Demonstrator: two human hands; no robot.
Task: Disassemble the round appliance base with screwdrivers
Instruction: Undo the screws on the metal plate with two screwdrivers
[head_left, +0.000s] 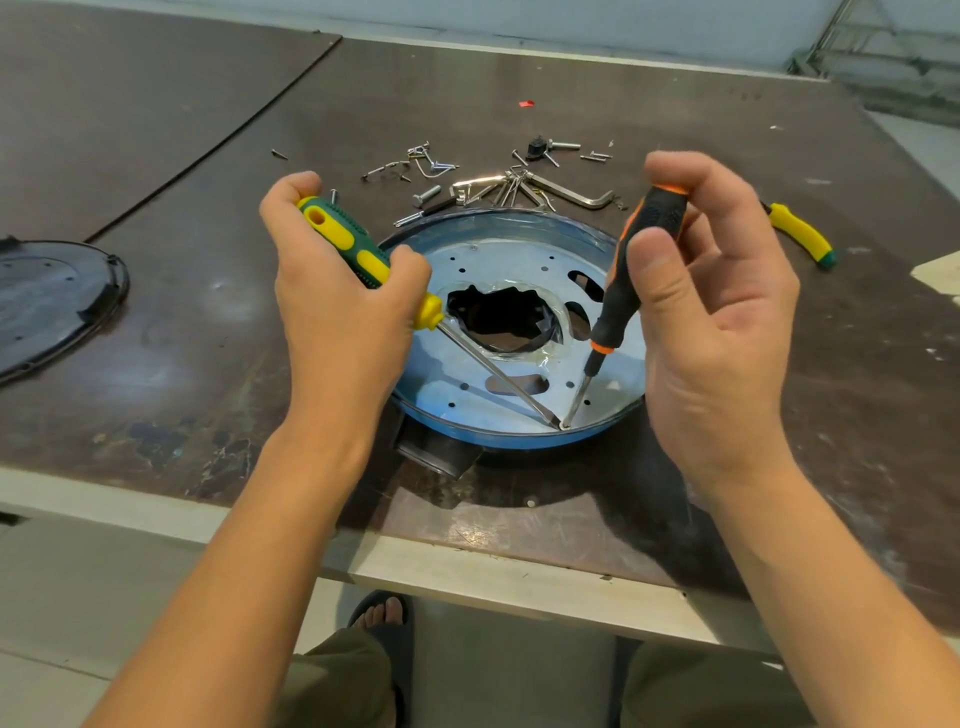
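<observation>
The round blue appliance base (509, 254) sits near the front edge of the table (208, 322), its sides hidden behind the left hand (337, 306) and right hand (711, 322), and the spot by its near rim where the two tips meet is too small to make out. The left hand is wrapped tight round the slanting green and yellow screwdriver (353, 244); the right hand pinches the black and orange screwdriver (628, 280), nearly upright, with thumb and fingers. Behind the base lie loose screws (431, 166).

— What is cut off or covered?
— The black cover (52, 301) is cut by the left edge. The right rim of the round base (498, 260) is covered by the right hand (711, 332).
— And too small?
— The loose screws (415, 166) cannot be told apart.
</observation>
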